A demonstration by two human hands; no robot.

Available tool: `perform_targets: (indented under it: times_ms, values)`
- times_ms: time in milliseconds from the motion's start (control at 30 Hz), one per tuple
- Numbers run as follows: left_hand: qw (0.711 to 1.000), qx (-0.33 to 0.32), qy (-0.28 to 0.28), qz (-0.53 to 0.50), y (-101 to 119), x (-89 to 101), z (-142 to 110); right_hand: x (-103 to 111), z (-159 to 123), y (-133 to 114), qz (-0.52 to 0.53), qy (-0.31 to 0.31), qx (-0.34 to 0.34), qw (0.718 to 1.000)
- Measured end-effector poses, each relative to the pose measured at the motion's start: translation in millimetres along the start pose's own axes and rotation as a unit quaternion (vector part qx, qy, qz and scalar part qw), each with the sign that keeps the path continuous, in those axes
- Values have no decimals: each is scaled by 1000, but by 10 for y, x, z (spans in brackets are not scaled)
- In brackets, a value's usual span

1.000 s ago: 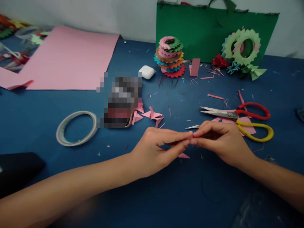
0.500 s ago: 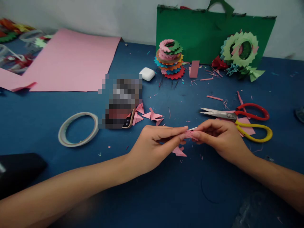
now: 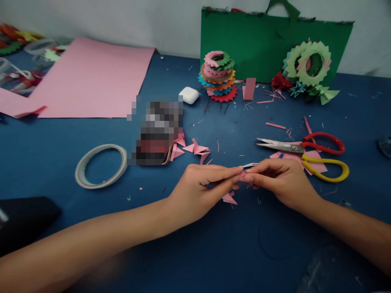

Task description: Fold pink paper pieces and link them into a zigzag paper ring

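Pink paper piece [image 3: 242,176] btwn L hand [image 3: 203,191] & R hand [image 3: 284,181], over counter [image 3: 198,260]; both pinch it w/ fingertips, neither clearly nearer. Long axis: can't tell, mostly hidden.

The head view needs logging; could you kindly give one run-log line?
left hand: pinching small pink paper piece; right hand: pinching same piece; red-and-yellow-handled metal scissors: near right hand, unheld

Just right of centre, we hold a pink piece [image 3: 242,176] of matt paper; upper left, a smooth matt paper sheet [image 3: 91,81]; at right, scissors [image 3: 295,148] with metal blades [image 3: 273,143], glossy plastic handles [image 3: 324,134]; upper centre, a smooth plastic case [image 3: 189,95].
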State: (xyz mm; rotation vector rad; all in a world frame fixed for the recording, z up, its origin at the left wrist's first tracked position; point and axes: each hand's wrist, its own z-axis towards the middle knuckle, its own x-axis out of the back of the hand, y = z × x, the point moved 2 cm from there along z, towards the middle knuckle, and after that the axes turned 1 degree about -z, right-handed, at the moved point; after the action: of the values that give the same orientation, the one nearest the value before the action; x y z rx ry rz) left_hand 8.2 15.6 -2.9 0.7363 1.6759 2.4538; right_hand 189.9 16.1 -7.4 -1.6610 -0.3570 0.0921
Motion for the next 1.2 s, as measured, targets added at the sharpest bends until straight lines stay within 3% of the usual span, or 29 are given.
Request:
perform_targets:
  times_ms: [100,167,233,333,433,533,633,833,933,1200]
  values:
    - [1000,-2,9,4,11,10,3,12,-8,-26,-29,24,76,996]
    - [999,-35,14,22,29,39,9,32,-24,-60,-84,28,184,979]
    - [992,-110,-10,63,45,70,12,50,-58,-89,-155,2,310,938]
    - [957,-257,-62,121,36,101,-6,74,-113,-98,-271,-42,451,849]
    - [937,-321,-57,126,4,130,-18,87,-138,-96,-357,-66,515,777]
    - [922,-343,-93,152,32,136,-4,83,-144,-111,-383,-74,543,743]
    - [898,-373,-128,195,108,148,18,75,-149,-127,-390,-68,559,729]
    - [888,-391,-119,213,108,138,6,93,-191,-106,-399,-52,575,712]
    - [887,-402,-96,206,78,127,-8,103,-208,-101,-395,-54,574,715]
    - [881,-392,-137,228,166,135,33,91,-141,-166,-381,-88,562,729]
